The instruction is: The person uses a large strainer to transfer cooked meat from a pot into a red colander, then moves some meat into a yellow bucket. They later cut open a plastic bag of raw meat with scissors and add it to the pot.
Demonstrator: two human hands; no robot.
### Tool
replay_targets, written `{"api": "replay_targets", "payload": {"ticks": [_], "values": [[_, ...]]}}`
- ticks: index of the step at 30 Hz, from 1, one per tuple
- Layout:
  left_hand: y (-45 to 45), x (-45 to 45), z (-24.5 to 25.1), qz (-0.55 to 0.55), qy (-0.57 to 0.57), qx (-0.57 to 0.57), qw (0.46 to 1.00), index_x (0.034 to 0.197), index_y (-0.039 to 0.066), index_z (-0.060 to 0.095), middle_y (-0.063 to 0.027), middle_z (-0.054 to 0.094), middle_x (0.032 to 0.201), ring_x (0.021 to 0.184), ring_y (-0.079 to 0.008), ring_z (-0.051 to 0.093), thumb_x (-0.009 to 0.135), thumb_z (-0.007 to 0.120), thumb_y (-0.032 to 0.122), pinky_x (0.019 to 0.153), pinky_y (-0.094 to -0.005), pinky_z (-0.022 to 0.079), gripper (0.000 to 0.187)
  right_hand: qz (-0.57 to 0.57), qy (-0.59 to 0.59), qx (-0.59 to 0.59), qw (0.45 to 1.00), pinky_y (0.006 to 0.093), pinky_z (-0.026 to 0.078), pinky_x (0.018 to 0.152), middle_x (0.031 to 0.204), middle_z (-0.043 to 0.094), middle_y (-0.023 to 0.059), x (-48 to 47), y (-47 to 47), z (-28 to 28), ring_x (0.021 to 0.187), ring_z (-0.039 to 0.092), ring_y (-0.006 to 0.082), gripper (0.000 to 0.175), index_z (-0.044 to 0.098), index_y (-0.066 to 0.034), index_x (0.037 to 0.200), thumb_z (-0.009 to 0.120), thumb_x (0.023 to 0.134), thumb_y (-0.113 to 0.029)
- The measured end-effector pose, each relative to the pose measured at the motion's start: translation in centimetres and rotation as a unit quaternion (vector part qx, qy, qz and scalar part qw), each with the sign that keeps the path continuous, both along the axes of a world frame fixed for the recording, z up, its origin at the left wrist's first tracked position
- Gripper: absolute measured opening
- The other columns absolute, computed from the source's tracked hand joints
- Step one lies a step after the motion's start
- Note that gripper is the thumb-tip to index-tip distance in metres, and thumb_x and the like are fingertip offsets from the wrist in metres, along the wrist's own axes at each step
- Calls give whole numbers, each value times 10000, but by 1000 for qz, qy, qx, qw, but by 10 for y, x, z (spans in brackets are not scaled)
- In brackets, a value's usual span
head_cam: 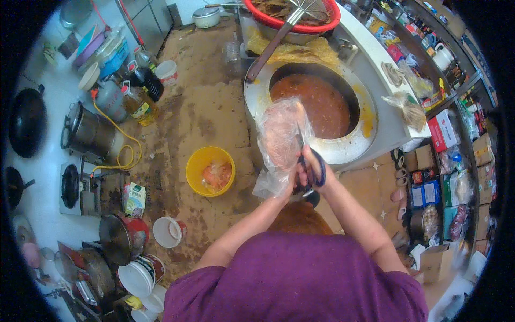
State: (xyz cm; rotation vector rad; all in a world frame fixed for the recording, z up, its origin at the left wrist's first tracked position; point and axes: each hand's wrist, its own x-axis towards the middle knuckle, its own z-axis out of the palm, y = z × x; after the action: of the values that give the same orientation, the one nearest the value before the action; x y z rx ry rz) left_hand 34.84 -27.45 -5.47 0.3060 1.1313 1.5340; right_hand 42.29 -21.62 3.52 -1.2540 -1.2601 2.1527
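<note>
A clear plastic bag with a pinkish-orange block inside (279, 131) is held up in front of me, over the near left rim of a large round cooker (356, 149). My left hand (293, 183) grips the bag's lower part. In my right hand (316, 165) is a pair of dark-handled scissors (320, 171), its blades lying against the bag's right side. Reddish-brown liquid with bits in it (312, 102) fills the cooker's deep well. Below and left of the bag, a yellow bucket (192, 186) on the floor holds crumpled plastic with orange residue.
Behind the well, a red basin (336, 18) carries a wire skimmer (273, 50), its wooden handle reaching over the rim. Oil bottles (139, 104), a gas cylinder (110, 100) and white buckets (163, 232) stand at left. Packed shelves (458, 100) line the right.
</note>
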Motion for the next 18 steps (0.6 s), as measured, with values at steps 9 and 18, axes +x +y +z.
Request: {"api": "replay_targets", "payload": {"ticks": [9, 18], "values": [[-16, -7, 22, -64, -51, -23, 996, 907, 105, 518, 16, 465, 620, 514, -93, 464, 924, 456, 340, 429, -224, 401, 244, 68, 42, -169, 982, 341, 398, 414, 604, 483, 42, 15, -10, -2, 474, 469, 184, 501, 461, -140, 929, 439, 822, -629], [1, -2, 39, 56, -41, 21, 997, 926, 103, 514, -7, 521, 708, 548, -124, 492, 921, 453, 308, 506, -239, 421, 214, -14, 14, -179, 984, 256, 315, 347, 551, 407, -6, -46, 67, -19, 396, 356, 96, 463, 452, -132, 826, 534, 799, -587]]}}
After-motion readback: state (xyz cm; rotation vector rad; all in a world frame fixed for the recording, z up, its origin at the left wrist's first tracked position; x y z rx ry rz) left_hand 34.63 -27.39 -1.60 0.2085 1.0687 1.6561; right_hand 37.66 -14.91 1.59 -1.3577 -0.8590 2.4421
